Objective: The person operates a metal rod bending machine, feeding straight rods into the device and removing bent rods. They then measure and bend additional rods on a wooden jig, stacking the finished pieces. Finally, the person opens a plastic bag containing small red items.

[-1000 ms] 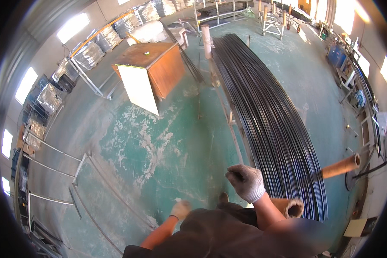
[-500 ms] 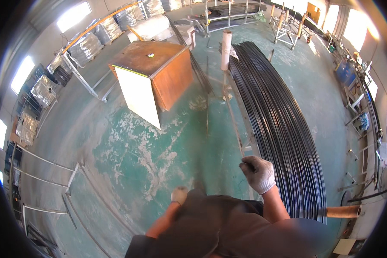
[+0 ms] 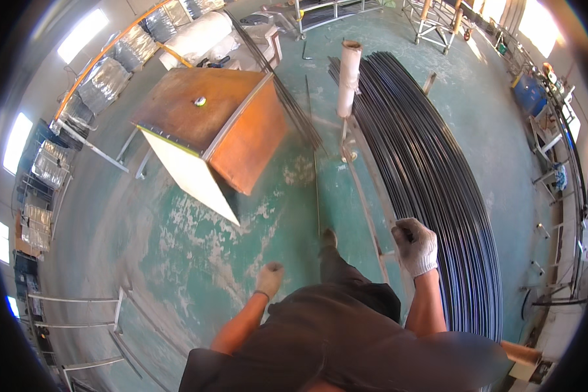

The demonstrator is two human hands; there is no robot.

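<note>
My right hand (image 3: 416,248), in a whitish knit glove with dark finger fronts, is curled closed, with nothing showing in it. It hovers by the left edge of a long stack of thin black strips (image 3: 431,170), which looks to be apart from it. My left hand (image 3: 269,277), gloved too, hangs lower over the green floor with its fingers curled in; no object shows there. Ahead on the left stands a brown wooden table (image 3: 242,85), boxed in by a brown side panel and a white panel (image 3: 189,176). A small round yellow-green and white object (image 3: 200,101) lies on its top.
An upright pale tube (image 3: 349,78) stands on the rack beside the strips. Thin dark rods (image 3: 287,104) lean past the table. Metal frames (image 3: 78,323) are low at the left; wrapped pallets (image 3: 104,85) line the far left. A workbench with a blue drum (image 3: 530,95) runs along the right.
The table and tube have come nearer as I move forward, with one foot now visible ahead. Both hands have swung slightly and remain curled.
</note>
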